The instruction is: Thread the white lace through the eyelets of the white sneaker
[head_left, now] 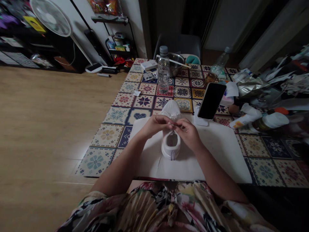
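Shoe [171,141] on sheet [217,151], phone [211,100] behind.

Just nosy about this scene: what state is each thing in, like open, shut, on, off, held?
White shoe: upright on the white sheet, toe pointing away.
Shoelace: pinched by both hands.
Left hand: closed on the shoelace.
Right hand: closed on the shoelace.
Phone: propped on its stand, screen dark.
Water bottle: upright, cap on.
Metal bowl: upright, utensil resting in it.
Fan: cannot tell whether it runs.
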Tool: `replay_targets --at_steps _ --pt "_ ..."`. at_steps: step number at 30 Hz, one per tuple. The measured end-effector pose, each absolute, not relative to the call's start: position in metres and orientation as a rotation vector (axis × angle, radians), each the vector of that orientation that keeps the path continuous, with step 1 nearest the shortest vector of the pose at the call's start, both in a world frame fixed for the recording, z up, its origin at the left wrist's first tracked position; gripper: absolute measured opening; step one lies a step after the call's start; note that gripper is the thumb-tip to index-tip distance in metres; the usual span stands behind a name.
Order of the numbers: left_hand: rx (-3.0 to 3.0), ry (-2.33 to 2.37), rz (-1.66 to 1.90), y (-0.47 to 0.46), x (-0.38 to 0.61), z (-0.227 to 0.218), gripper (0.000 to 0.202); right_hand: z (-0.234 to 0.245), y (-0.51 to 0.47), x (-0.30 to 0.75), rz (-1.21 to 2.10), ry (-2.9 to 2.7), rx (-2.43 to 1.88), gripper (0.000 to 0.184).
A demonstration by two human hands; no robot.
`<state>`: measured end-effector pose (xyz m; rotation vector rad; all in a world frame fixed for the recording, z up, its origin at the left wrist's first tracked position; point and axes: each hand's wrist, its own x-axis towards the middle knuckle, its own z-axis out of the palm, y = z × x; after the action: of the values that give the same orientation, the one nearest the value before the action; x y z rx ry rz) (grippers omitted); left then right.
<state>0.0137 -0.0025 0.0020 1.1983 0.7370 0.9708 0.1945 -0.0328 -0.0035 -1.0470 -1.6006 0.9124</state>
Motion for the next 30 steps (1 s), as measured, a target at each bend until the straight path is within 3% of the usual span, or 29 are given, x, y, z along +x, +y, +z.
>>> replay_targets --at_steps 8,11,17,20,30 --pt "1.285 0.779 1.000 -0.001 0.014 0.003 0.038 -0.007 -0.032 0.198 1.376 -1.514 -1.039 0.014" --pt "1.275 0.807 0.987 -0.001 0.015 0.003 0.041 -0.006 -0.033 0.197 1.238 -1.575 -1.044 0.011" --pt "1.288 0.864 0.978 0.000 0.014 0.000 0.040 0.001 -0.042 0.192 0.512 -1.825 -1.009 0.004" --pt "1.302 0.857 0.978 0.001 0.014 -0.001 0.037 0.003 -0.044 0.192 0.339 -1.918 -0.977 0.009" --pt "1.316 0.957 0.945 0.012 0.006 -0.006 0.029 0.014 -0.031 0.223 0.719 -1.900 -0.760 0.009"
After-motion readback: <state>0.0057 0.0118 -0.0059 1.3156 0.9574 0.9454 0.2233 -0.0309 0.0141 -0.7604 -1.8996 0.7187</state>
